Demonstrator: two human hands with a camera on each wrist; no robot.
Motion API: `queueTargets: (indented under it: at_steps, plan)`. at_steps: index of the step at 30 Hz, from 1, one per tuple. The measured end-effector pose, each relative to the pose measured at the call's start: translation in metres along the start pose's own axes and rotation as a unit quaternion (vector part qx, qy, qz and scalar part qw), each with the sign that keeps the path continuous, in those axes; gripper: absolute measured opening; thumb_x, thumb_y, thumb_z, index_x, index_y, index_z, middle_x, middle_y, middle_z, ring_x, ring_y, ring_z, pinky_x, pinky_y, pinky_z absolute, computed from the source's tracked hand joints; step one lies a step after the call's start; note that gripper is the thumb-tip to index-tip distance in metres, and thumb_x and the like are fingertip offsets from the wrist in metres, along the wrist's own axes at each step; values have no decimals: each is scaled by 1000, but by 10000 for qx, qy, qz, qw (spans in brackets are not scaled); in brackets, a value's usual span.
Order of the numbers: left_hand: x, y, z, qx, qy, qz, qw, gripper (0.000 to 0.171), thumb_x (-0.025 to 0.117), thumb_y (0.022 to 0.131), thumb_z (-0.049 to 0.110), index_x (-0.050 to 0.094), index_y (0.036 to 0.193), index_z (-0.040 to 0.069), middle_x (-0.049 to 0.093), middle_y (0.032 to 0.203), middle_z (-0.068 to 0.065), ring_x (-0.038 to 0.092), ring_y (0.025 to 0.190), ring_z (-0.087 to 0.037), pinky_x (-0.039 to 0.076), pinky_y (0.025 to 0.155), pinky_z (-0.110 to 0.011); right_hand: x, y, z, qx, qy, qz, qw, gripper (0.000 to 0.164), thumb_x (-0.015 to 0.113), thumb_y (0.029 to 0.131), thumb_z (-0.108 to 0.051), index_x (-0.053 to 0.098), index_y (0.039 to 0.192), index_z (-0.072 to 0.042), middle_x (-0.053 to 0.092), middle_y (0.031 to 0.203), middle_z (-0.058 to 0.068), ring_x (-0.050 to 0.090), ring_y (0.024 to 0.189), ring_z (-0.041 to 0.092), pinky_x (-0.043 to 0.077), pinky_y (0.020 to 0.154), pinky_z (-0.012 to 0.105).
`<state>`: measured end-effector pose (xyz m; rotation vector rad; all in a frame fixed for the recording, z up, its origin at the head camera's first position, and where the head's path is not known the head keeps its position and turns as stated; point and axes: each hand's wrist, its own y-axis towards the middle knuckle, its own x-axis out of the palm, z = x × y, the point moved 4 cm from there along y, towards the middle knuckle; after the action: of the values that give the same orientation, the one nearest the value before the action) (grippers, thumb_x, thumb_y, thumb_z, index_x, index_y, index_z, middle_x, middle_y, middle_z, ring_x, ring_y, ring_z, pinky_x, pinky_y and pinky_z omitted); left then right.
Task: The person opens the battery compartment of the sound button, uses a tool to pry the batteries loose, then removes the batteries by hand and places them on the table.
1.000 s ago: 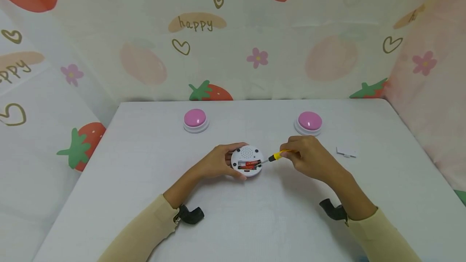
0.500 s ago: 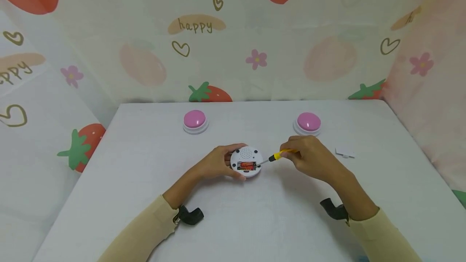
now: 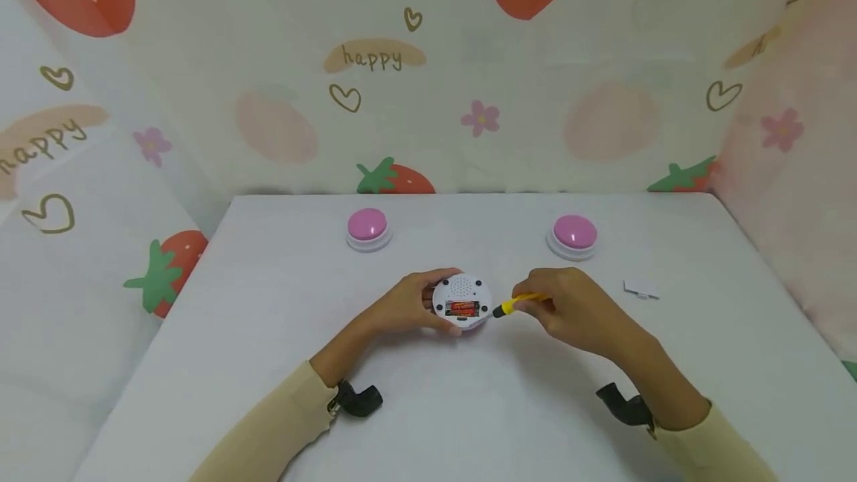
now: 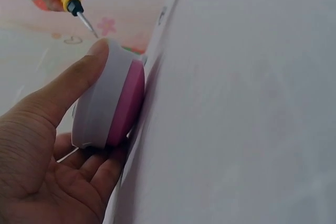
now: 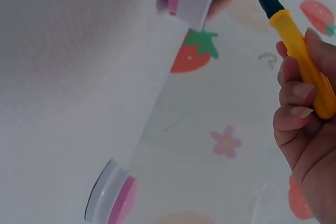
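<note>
Over table [image 3: 415, 400], left hand [image 3: 402, 305] pinches button unit [image 3: 460, 288], batteries [image 3: 462, 309] facing up; right hand [image 3: 572, 311] pinches screwdriver [image 5: 290, 33], long axis slanting down-left toward unit, shaft [image 4: 87, 23] unclear in head view.

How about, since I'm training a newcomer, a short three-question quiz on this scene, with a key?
1. True or false: the screwdriver is in the person's left hand.
2. Multiple choice: in the head view, what is the main colour of the face that the held button turns to the camera? a) pink, b) white, c) green.
3. Fill the gap: in the head view, the small white piece lies on the table to the ____ of the right hand.

Key: 1. False; the right hand holds it. 2. b. 3. right.
</note>
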<state>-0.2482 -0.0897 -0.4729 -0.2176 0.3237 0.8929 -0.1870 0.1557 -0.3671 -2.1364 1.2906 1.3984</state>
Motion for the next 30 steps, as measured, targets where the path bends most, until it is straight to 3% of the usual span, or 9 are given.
queueTargets:
  at_steps: [11, 16, 24, 30]
  plan:
    - [1, 1, 3, -78, 13, 63, 9999, 92, 93, 73, 16, 46, 152, 12, 58, 141, -7, 63, 117, -18, 53, 97, -25, 26, -12, -31, -396, -359, -533, 9972, 13, 79, 89, -13, 79, 102, -12, 72, 91, -7, 65, 78, 5, 55, 68, 20]
    - [2, 1, 2, -82, -8, 70, 9999, 92, 93, 73, 15, 46, 152, 12, 57, 141, -7, 63, 117, -18, 53, 97, -25, 43, -16, -38, -388, -421, -795, 9952, 13, 79, 90, -17, 78, 102, -14, 73, 94, -7, 67, 81, 5, 56, 73, 20]
    - [1, 0, -1, -95, 107, 68, 9999, 92, 93, 74, 18, 45, 152, 13, 57, 142, -4, 62, 118, -17, 52, 98, -24, 60, -17, -51, -694, -481, -874, 9926, 15, 79, 89, -15, 75, 102, -11, 74, 95, -4, 67, 79, 5, 56, 74, 19]
    - [1, 1, -1, -110, -11, 26, 9999, 92, 93, 74, 17, 44, 152, 13, 56, 143, -5, 61, 120, -18, 52, 99, -25, 66, -17, -50, -618, -874, -1035, 9889, 16, 82, 87, -16, 73, 100, -13, 74, 91, -4, 65, 76, 5, 57, 73, 21]
